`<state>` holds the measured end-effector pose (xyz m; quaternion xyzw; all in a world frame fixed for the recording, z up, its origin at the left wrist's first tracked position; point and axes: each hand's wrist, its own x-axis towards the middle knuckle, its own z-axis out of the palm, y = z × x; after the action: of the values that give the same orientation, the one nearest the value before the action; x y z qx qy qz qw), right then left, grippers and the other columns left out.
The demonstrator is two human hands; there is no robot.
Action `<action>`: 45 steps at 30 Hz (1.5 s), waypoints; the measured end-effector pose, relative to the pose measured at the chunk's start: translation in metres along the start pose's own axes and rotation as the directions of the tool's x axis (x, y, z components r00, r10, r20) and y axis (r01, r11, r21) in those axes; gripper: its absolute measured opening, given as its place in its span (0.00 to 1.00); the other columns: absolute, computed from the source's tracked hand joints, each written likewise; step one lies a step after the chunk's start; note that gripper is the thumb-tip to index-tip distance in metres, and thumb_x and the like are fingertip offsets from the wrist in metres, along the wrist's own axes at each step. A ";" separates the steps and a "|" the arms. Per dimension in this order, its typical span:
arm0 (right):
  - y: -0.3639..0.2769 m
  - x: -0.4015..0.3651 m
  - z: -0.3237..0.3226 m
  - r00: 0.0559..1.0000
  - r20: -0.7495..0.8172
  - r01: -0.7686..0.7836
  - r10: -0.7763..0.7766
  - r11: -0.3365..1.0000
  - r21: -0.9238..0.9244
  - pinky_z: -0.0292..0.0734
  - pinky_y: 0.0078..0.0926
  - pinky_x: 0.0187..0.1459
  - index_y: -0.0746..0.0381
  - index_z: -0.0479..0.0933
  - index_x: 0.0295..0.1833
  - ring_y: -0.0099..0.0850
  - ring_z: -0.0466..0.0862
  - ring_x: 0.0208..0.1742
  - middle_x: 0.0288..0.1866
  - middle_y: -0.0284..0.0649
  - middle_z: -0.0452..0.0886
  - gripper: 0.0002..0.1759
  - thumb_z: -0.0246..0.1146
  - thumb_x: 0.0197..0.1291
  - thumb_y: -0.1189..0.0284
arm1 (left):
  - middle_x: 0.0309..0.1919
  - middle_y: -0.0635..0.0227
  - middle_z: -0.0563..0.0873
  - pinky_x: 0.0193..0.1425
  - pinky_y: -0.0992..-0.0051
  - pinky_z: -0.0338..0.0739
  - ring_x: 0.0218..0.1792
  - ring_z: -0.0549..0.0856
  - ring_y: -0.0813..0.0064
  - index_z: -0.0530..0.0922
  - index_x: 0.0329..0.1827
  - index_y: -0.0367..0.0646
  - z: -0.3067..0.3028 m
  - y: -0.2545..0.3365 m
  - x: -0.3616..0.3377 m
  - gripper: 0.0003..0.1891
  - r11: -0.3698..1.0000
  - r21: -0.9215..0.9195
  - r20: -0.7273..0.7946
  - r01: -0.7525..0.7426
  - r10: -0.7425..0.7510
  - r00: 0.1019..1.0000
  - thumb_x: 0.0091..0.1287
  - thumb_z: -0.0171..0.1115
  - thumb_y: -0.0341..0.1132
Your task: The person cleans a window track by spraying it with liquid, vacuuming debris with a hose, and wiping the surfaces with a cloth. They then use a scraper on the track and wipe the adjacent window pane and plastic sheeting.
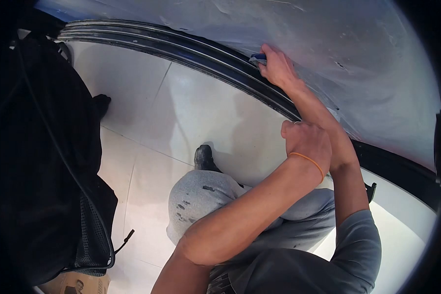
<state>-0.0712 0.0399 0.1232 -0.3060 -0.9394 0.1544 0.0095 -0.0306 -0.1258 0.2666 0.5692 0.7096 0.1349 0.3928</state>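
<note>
A small blue object with a greyish, film-like edge (258, 58) is gripped in my right hand (279, 68), held against the upper edge of a long curved black rail (181, 44). Beside the rail hangs a translucent plastic sheet (367, 63), wrinkled and torn in places. My left hand (307, 143), with an orange band (308, 162) at its wrist, is closed in a fist near the rail, crossing in front of my right forearm. What the left fist holds, if anything, is hidden.
Pale floor tiles (127, 73) lie below the rail. My grey trousers (193, 201) and a dark-socked foot (206, 158) are beneath my arms. A large black bag-like item (44, 147) with a cord fills the left side. A cardboard box (90, 284) shows at the bottom left.
</note>
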 end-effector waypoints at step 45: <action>-0.018 0.011 0.015 0.998 -0.024 0.053 -0.054 0.996 -0.076 0.75 0.48 0.56 0.59 0.84 0.48 0.51 0.81 0.58 0.56 0.49 0.82 0.16 0.61 0.68 0.58 | 0.41 0.72 0.91 0.53 0.58 0.66 0.46 0.88 0.71 0.90 0.45 0.54 -0.019 0.003 -0.007 0.10 0.996 0.058 -0.010 0.062 -0.062 0.998 0.62 0.67 0.37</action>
<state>-0.0922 0.0278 0.1132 -0.2828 -0.9522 0.1146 0.0142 -0.0418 -0.1263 0.2839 0.5576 0.7320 0.1044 0.3773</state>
